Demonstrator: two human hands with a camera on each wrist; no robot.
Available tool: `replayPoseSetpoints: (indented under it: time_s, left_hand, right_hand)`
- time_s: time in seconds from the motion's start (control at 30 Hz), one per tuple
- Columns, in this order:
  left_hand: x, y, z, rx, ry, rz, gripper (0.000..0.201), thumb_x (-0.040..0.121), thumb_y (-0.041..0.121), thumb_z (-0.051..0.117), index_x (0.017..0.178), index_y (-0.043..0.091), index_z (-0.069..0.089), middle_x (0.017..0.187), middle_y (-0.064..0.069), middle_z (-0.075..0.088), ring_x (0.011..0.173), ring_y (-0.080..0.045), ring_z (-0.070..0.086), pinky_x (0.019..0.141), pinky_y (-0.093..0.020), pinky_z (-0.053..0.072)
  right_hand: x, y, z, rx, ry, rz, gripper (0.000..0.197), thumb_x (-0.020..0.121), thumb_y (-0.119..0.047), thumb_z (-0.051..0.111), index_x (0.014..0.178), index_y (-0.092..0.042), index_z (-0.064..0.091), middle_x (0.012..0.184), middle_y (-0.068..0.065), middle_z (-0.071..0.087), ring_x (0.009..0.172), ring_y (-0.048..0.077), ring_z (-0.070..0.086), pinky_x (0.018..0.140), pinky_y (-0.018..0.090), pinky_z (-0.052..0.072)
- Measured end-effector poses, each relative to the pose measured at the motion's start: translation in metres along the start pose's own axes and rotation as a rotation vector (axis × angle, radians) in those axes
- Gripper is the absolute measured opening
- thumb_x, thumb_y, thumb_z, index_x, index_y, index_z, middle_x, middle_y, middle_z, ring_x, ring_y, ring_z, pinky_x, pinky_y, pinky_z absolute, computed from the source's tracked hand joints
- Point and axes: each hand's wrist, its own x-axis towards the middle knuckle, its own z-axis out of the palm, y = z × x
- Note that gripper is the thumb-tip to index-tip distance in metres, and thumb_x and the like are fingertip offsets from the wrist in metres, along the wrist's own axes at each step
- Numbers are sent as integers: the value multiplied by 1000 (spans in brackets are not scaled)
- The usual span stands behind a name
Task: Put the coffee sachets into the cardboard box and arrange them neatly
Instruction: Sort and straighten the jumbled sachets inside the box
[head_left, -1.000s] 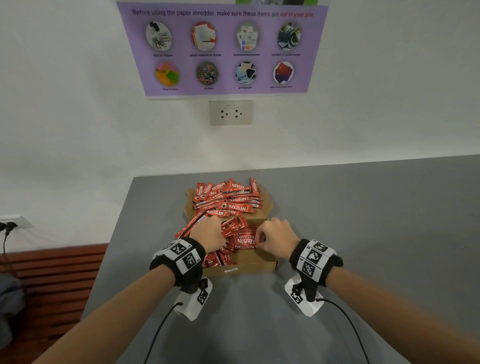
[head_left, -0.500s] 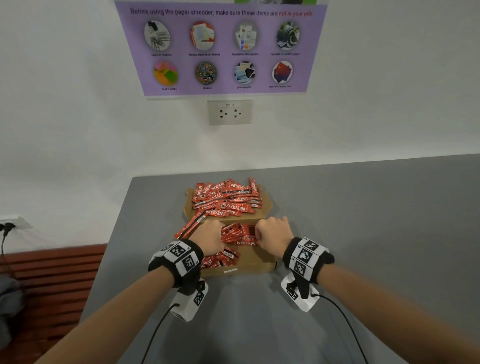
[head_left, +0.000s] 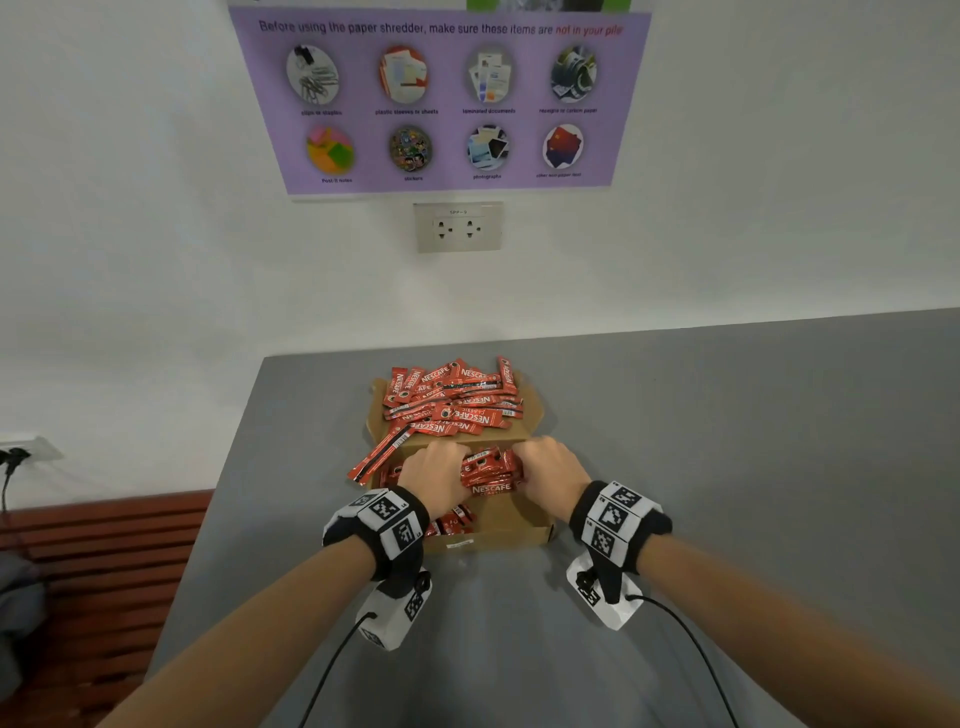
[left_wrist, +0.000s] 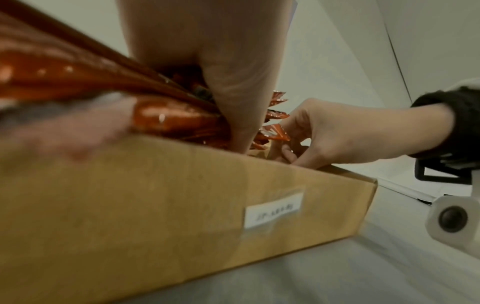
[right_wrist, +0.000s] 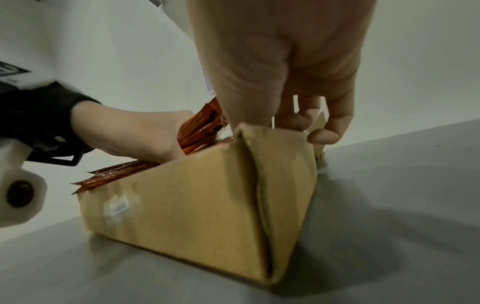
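Note:
An open cardboard box (head_left: 493, 532) sits on the grey table. Inside it, my left hand (head_left: 441, 470) grips the left end of a bundle of red coffee sachets (head_left: 488, 475), and my right hand (head_left: 540, 465) curls round the right end. More sachets (head_left: 452, 522) lie low in the box by my left wrist. A loose pile of sachets (head_left: 452, 402) rests on the box's flap behind. In the left wrist view my thumb (left_wrist: 233, 102) presses on the sachets (left_wrist: 166, 119) above the box wall (left_wrist: 155, 205). The right wrist view shows curled fingers (right_wrist: 322, 135) at the box corner (right_wrist: 259, 185).
One long sachet (head_left: 379, 457) hangs over the box's left rim. The grey table (head_left: 727, 441) stretches to the right and toward me. A wall with a socket (head_left: 458, 227) and a purple poster (head_left: 441, 98) stands behind. A wooden bench (head_left: 104, 571) lies to the left.
Both hands have moved a little farther into the box and closer together, squeezing the bundle of sachets between them toward the box's back wall.

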Motion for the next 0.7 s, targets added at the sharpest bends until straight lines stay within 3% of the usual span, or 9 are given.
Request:
replayPoseSetpoints:
  time_s: [0.17,0.37,0.53,0.63,0.7]
  left_hand:
    - [1,1,1,16,24,8,15,82,27,63,91,16,65,91,-1,68,83,-24,66,72,-36,53]
    - [1,0,2,-9,42,9,16,82,26,65,95,17,65,93,1,68,84,-21,66,74,-35,54]
    - [0,3,-3,-31,44,25,18,82,27,64,96,16,65,90,1,68,82,-20,65,72,-33,53]
    - [-4,5,-10,-73,54,49,18,82,25,64,98,18,65,90,3,68,82,-19,65,71,-30,52]
    - [-6,6,-17,-111,71,57,14,82,22,64,96,20,65,89,3,68,79,-17,65,68,-28,52]
  right_hand:
    - [0,0,-2,28,-5,-6,9,84,-4,53,92,-4,58,94,13,65,88,32,60,73,40,50]
    - [-1,-1,-7,28,-30,-4,7,82,-1,51,84,-5,57,88,12,65,83,31,59,67,36,45]
    - [-1,0,-9,32,-38,-18,5,81,-3,52,81,-7,56,86,12,64,80,31,60,67,38,49]
    - [-2,0,-12,39,-40,-27,4,82,-10,58,82,-12,54,87,9,65,82,29,62,68,36,49]
    - [-3,2,-18,115,1,-37,21,81,-23,67,96,-14,56,91,3,65,83,22,62,69,31,49]
